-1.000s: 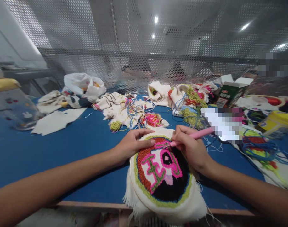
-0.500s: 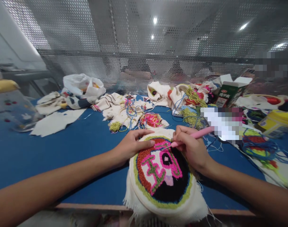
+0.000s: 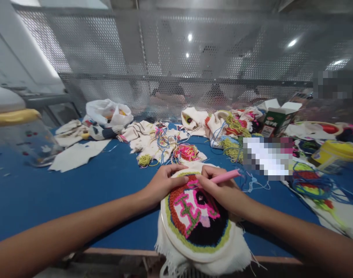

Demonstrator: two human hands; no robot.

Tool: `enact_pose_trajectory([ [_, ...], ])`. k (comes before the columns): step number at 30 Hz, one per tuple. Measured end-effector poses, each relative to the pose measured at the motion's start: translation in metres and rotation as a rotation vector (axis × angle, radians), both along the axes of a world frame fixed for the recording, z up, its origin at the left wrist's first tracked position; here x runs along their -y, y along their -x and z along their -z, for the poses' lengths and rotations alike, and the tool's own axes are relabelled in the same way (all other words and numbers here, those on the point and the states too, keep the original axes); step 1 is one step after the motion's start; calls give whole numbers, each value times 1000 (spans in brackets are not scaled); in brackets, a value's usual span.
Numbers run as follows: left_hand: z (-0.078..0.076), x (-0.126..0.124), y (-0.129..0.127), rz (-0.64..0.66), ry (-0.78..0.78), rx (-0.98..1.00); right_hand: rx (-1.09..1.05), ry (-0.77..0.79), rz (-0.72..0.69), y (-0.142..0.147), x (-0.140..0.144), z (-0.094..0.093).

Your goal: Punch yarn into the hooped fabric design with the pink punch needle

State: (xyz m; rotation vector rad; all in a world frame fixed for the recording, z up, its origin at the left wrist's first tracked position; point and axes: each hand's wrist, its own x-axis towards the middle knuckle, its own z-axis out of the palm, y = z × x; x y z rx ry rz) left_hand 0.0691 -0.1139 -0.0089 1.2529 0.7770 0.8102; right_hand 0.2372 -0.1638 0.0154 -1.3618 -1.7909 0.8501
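Note:
A round embroidery hoop (image 3: 166, 226) with white fabric stretched in it leans at the table's front edge, its frayed cloth hanging below. Looped yarn fills the fabric in black, rust, pink, dark green and white, inside a yellow-green and blue border. My left hand (image 3: 164, 184) grips the hoop's upper left rim, thumb lying on the rust yarn. In my right hand (image 3: 224, 193) is a pink punch needle (image 3: 226, 176), slanted up to the right, with blue yarn at its back end. Its tip is hidden by my fingers over the upper pink part of the pattern.
Fabric scraps and tangled yarn (image 3: 184, 152) lie along the back of the blue table (image 3: 78, 204). A clear bottle (image 3: 28, 139) stands left, near a white plastic bag (image 3: 107, 112). At right are a green box (image 3: 276, 119) and a yellow-lidded tub (image 3: 335, 154). Perforated metal panels stand behind.
My right hand has moved left and closer over the pattern, and the needle's metal shaft no longer shows. My left hand keeps its grip. The whole view has shifted slightly.

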Motion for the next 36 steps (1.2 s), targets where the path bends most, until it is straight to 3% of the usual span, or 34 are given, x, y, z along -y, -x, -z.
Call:
enact_pose_trajectory([
  [11,5,1,-7,-35,-55,80,175,-130,-153,5,-1,-4],
  [22,-12,-19,-6,-106,-108,93,153,-119,-219,-10,-19,-30],
  [30,-17,-36,5,-193,-74,87,-42,-69,-16,15,-57,-6],
  [36,-12,-29,11,-180,-51,25,-184,-10,25,23,-51,6],
])
